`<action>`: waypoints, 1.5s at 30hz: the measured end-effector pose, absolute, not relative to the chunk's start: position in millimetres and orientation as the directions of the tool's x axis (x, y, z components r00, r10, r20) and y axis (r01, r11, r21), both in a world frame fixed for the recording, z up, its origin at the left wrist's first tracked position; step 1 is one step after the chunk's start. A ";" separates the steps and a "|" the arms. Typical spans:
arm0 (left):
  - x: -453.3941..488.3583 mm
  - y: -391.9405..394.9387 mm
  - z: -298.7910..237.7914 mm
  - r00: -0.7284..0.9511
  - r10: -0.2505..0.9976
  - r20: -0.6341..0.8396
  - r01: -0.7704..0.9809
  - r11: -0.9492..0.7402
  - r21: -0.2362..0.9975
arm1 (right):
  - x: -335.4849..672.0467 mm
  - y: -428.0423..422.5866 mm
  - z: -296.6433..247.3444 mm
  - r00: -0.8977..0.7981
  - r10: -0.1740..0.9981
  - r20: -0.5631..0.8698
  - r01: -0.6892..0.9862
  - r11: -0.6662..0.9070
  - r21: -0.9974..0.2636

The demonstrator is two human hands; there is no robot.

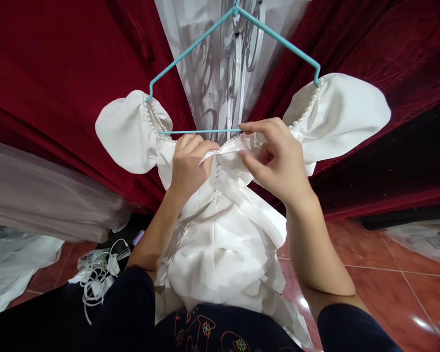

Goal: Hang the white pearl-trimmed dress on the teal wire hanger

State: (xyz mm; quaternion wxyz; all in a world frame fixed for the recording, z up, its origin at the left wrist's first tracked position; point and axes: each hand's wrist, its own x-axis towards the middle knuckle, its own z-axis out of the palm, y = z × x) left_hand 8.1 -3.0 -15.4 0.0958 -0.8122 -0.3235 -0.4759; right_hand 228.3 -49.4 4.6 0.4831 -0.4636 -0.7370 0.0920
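Observation:
A white dress [220, 244] with puffed sleeves and pearl-like beads along its neckline hangs in front of me from a turquoise hanger [278, 38]. My left hand [192, 164] is closed on the neckline edge near the centre, fingers curled over the fabric. To its right, my right hand [275, 159] has its thumb and forefinger at the same beaded edge, the forefinger by the hanger's lower bar. A fold of white cloth stretches between the two hands. Below them, a row of small buttons or loops runs down the middle. The right fingertips are partly hidden by fabric.
Dark red curtains [77, 63] hang on both sides, with white ornate metalwork [236, 63] behind the hanger. At lower left, tangled white cables [97, 283] lie near a phone [138, 238]. Red tiles [374, 249] cover the floor.

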 end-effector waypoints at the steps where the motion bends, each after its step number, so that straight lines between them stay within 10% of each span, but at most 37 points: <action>1: 8.4 -0.6 -17.5 0.338 0.403 0.851 0.582 -0.800 0.147 | 230.8 -51.7 9.1 -0.136 0.786 0.603 0.625 0.540 -0.563; 9: 10.4 3.1 -30.5 0.365 0.207 0.908 0.413 -0.910 0.041 | 242.8 -43.6 16.3 -0.291 0.804 0.518 0.712 0.544 -0.444; 20: -7.7 -2.7 -12.9 0.297 0.558 0.775 0.655 -0.710 0.260 | 238.0 -36.9 10.0 -0.207 0.806 0.554 0.782 0.477 -0.402; 37: -108.0 -3.7 65.4 0.543 0.670 0.506 0.713 -0.686 0.143 | 233.9 -36.1 0.2 -0.098 0.791 0.604 0.750 0.457 -0.478; 45: -116.6 21.4 65.0 0.411 0.722 0.557 0.783 -0.592 0.191 | 228.7 -36.4 -2.7 -0.073 0.770 0.634 0.753 0.460 -0.471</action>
